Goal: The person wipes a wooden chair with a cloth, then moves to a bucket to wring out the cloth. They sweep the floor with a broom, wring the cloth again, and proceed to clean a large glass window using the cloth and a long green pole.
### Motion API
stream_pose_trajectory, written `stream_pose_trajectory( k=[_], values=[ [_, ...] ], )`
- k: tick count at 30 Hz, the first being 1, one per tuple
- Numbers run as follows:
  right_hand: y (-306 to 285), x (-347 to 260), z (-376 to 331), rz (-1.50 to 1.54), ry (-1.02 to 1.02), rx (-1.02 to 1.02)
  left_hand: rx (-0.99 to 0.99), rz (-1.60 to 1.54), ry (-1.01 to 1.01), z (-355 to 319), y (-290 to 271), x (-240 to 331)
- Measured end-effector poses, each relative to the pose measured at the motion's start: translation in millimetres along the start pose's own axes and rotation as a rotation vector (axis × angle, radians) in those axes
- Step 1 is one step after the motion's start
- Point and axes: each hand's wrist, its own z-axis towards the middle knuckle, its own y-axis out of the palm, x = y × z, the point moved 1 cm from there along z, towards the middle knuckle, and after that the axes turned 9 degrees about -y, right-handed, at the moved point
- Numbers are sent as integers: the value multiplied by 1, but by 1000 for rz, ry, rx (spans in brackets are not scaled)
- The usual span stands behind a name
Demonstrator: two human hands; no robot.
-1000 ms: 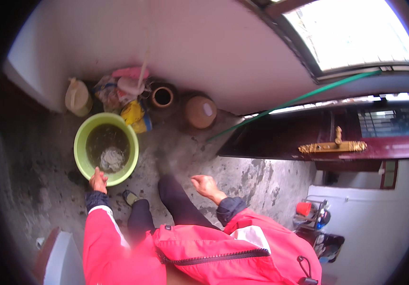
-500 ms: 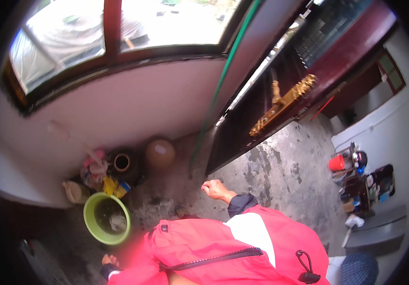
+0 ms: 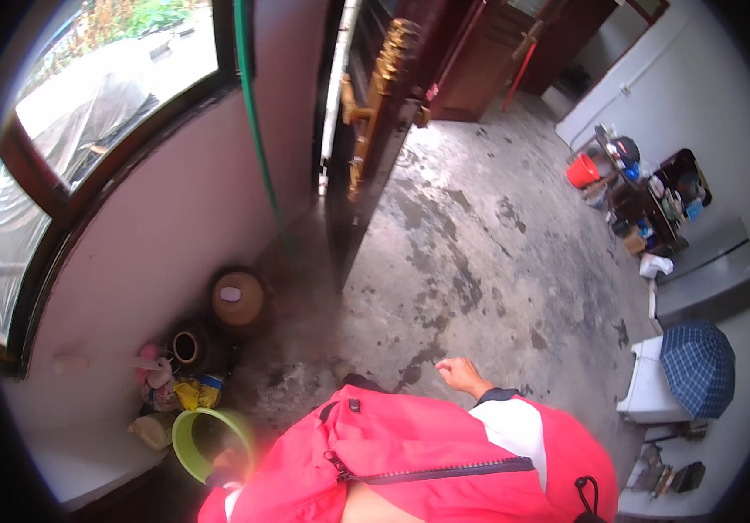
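Green basin (image 3: 180,441), contents unclear, blurred left hand (image 3: 230,463) at its near side, grip unclear, right hand (image 3: 463,375) empty, loosely curled

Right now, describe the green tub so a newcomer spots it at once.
Start at the big window on the left and go down the pale wall to the floor. Past two jars and a yellow bag, the tub stands by the left hand. Its light green colour and wide open mouth set it apart.
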Motion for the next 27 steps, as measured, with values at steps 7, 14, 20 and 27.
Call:
stream_pose_trajectory(
  k=[7, 14, 20, 27],
  values=[
    [-28, 122, -68, 72, 314, 18, -124, 828, 484, -7, 165, 82],
    [-120, 233, -37, 200, 415, 102, -230, 1189, 1699, -83, 415, 137],
    [-216, 306, 60, 194, 348, 195, -412, 773, 177, -148, 617, 186],
    [-272, 404, 139, 156, 229, 260, -450, 1205, 533, -136, 790, 237]
  ],
)
